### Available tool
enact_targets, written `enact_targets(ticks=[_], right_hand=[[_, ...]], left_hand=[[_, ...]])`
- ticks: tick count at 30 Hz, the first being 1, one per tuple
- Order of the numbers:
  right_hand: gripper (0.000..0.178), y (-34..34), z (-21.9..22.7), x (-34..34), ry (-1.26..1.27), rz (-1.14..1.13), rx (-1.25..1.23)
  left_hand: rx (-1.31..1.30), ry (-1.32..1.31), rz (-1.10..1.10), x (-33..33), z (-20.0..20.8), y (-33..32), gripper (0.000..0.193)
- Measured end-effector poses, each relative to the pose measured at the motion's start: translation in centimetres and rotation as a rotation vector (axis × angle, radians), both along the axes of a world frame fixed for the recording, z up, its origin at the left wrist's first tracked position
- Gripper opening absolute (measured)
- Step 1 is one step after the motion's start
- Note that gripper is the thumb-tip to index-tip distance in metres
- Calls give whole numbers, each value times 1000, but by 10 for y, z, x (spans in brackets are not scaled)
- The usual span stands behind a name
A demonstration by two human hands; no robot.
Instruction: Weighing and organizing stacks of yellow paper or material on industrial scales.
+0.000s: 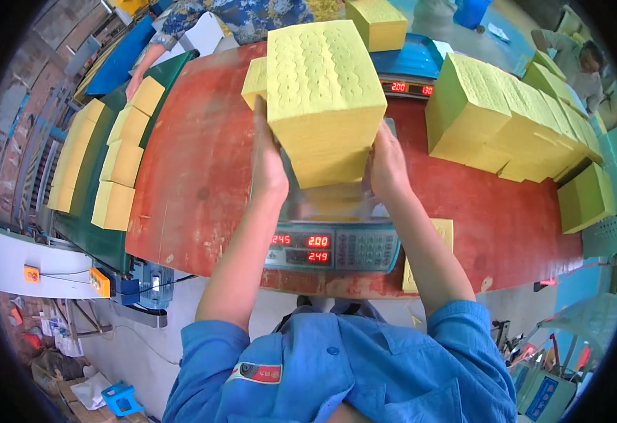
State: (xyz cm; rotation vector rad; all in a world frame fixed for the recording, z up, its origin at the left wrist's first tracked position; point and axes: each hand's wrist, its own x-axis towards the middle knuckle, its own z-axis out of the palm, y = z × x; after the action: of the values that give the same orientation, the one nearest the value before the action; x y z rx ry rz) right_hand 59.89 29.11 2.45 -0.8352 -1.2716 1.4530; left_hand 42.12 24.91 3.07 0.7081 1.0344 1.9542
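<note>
Between my two palms is a tall stack of yellow paper point(326, 99), its top sheet punched with rows of wavy marks. My left hand point(269, 158) presses its left side and my right hand point(389, 162) its right side. The stack is over the pan of a digital scale point(365, 248) with lit red figures and a keypad; the pan looks blurred, and the stack's underside seems raised above it. A smaller yellow block point(254, 83) shows just behind my left fingers. Under my right forearm, another yellow piece point(444, 233) lies partly hidden beside the scale.
Several yellow stacks point(488, 116) line the right of the red table point(188, 155). A second scale point(407, 86) with a blue tray stands beyond. Yellow blocks point(121, 163) sit on the green belt point(90, 204) at left, near another person's hand point(134, 86). Another person point(576, 70) is far right.
</note>
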Motion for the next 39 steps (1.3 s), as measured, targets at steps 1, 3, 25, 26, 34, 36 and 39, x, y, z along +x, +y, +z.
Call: enact_targets(ticks=[1,3,25,26,34,36,39], right_hand=[[52,-14,0,10,21,-90,23],[41,-51,0,37,104,-175,66],[19,-379,-104,1,90,-164,-451],[19,-382,-103,-1,97,-161,-447],[19,-405,-113,-14,103,-106,-531],[19,-403,-113,-11,91,-100,-517],[19,-396,-111,-4,77,-110,-495]], left_hand=[[-4,-2,-4,-2,4,-13,52],[144,309,128,-14,6,-52,38],[-619,384,122,-159,-132,-411,19],[-658,372,125,-159,-132,-414,19],[-738,180,107,-149,-155,-445,16],[-740,190,109,-150,-157,-444,16],[-717,224,80,-148,-153,-434,17]])
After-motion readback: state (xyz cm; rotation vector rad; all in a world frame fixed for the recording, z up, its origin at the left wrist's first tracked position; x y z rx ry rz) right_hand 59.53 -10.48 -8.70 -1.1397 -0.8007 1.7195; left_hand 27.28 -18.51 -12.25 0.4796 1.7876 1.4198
